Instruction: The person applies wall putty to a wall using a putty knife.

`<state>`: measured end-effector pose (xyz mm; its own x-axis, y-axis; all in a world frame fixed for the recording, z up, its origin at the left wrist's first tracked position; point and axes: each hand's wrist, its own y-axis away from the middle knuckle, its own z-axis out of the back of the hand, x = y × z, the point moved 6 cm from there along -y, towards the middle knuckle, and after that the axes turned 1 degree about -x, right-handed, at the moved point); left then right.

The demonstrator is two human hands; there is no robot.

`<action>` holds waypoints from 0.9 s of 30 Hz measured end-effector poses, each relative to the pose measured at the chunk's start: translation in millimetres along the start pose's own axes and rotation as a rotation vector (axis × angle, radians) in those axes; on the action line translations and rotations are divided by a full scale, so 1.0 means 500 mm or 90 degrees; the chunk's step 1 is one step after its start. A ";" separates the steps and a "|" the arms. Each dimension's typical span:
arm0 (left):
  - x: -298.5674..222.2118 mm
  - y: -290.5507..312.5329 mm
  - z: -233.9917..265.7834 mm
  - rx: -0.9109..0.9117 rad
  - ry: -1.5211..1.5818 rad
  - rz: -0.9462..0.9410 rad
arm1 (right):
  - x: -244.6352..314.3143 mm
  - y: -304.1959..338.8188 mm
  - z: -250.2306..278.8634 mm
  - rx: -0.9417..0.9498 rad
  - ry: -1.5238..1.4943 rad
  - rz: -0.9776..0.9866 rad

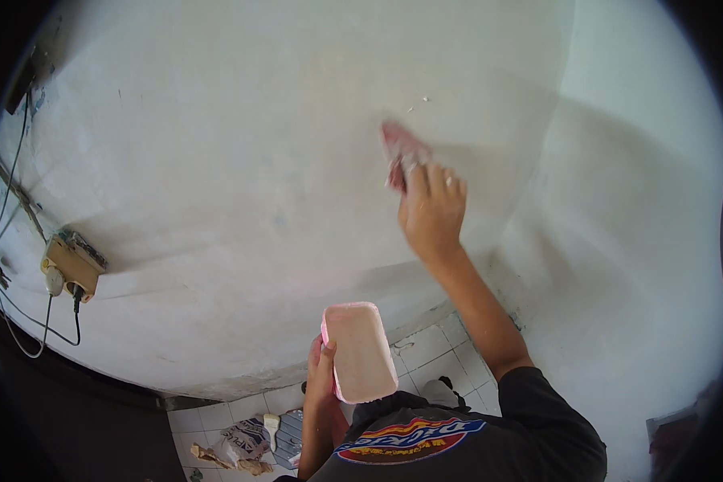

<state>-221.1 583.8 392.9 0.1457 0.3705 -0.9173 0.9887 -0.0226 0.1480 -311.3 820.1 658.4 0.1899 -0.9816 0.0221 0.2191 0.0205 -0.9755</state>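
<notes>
My right hand reaches up to the wall, its fingers closed around a flat reddish putty scraper smeared with white. Motion blurs the scraper, and its blade lies against or very close to the wall. Just above it, small white specks stick to the plaster. Lower down, my left hand grips the left side of a pink-edged rectangular tub, thumb over the rim. The tub is tilted so its pale beige inside faces up; how full it is I cannot tell.
The off-white wall meets another wall at a corner on the right. At left hangs a beige socket box with two plugs and loose cables. A crumpled plastic bag lies on the white tiled floor.
</notes>
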 end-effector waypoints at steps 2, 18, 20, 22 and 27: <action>0.000 -0.005 0.006 0.001 -0.014 -0.010 | 0.031 0.037 -0.001 0.054 -0.091 0.024; -0.008 -0.009 -0.003 0.003 0.001 0.018 | 0.081 -0.028 0.015 0.054 -0.313 -0.101; -0.008 -0.004 -0.002 0.006 0.021 0.009 | 0.024 -0.069 0.029 -0.075 -0.481 -0.144; -0.005 0.003 -0.007 0.008 0.029 0.005 | -0.040 -0.115 0.049 -0.074 -0.351 -0.209; 0.018 0.009 0.006 -0.007 0.026 -0.007 | 0.009 -0.121 0.010 -0.051 0.027 0.071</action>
<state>-215.1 584.3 384.3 0.1331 0.4082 -0.9031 0.9898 -0.0081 0.1422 -319.1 815.5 718.7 0.1681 -0.9812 -0.0953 0.1207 0.1164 -0.9858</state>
